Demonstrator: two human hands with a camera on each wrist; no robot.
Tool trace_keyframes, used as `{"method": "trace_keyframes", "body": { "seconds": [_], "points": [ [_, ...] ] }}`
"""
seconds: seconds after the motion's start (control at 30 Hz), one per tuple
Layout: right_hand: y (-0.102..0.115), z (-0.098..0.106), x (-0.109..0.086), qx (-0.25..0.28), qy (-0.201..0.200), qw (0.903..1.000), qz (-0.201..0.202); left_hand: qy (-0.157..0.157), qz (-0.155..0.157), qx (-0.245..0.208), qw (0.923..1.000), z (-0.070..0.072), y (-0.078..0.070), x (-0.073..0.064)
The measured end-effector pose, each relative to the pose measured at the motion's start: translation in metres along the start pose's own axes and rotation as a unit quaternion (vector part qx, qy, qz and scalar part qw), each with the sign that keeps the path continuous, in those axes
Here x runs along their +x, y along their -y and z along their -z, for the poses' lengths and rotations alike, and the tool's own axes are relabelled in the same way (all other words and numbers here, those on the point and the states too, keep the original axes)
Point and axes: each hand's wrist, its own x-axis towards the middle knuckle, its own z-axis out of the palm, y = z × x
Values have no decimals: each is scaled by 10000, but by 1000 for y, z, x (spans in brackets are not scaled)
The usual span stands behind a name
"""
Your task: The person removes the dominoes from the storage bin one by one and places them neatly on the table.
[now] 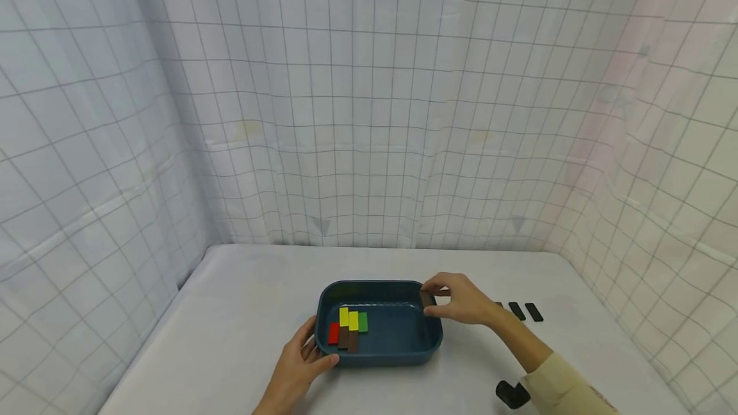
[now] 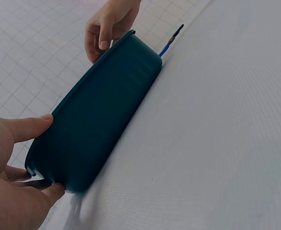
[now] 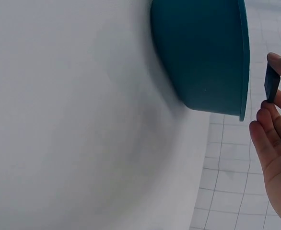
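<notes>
A dark teal rectangular tub (image 1: 398, 333) stands on the white table. My left hand (image 1: 291, 364) grips its near left corner, thumb at the rim and the other fingers round the end wall. Over the tub's right rim, my right hand (image 1: 461, 300) pinches a flat dark brown tile (image 1: 426, 300) between thumb and fingertips. In the right wrist view this tile (image 3: 271, 82) is seen nearly edge-on, just beyond the rim. Grouped in the tub's left part lie a red tile (image 1: 334, 333), two yellow tiles (image 1: 344, 316), a green tile (image 1: 362, 322) and two brown tiles (image 1: 353, 341).
Several black tiles (image 1: 533, 312) lie in a row on the table right of the tub, partly hidden by my right arm. A black device (image 1: 512, 396) sits by the right sleeve (image 1: 567, 386). White gridded curtains (image 1: 369, 114) enclose the table's back and sides.
</notes>
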Motion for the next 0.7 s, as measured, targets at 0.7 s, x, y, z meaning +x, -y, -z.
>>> {"method": "trace_keyframes", "body": {
  "seconds": [0.7],
  "points": [
    [-28, 28, -60, -69, -279, 9974, -664, 15, 3, -277, 9996, -1, 0, -1]
  ]
}}
